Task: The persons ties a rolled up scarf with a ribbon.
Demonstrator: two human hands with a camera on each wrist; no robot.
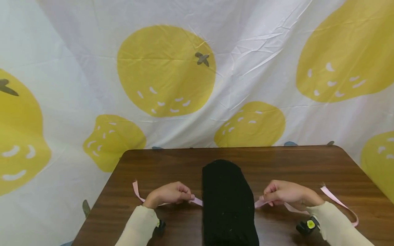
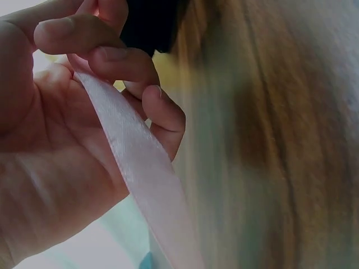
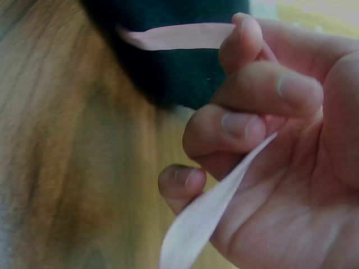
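Observation:
A long black cloth-covered object [image 1: 227,205] with a rounded far end lies lengthwise on the table between both hands. A pink ribbon [image 1: 197,201] comes out from both of its sides; the right wrist view shows the ribbon [image 3: 185,36] running along the black surface. My left hand [image 1: 170,193] pinches the ribbon just left of the black object, and the tail [image 2: 140,162] crosses the palm. On the other side my right hand [image 1: 286,193] pinches the ribbon's other length, its tail [image 3: 207,218] hanging past the curled fingers. The black object's near end is cut off by the frame.
The brown wooden table [image 1: 172,164] has rounded far corners. Behind it hangs a white cloth [image 1: 77,68] printed with yellow fruit. Loose ribbon ends rest at far left and far right. A small dark wrist device [image 1: 307,225] sits at the right cuff.

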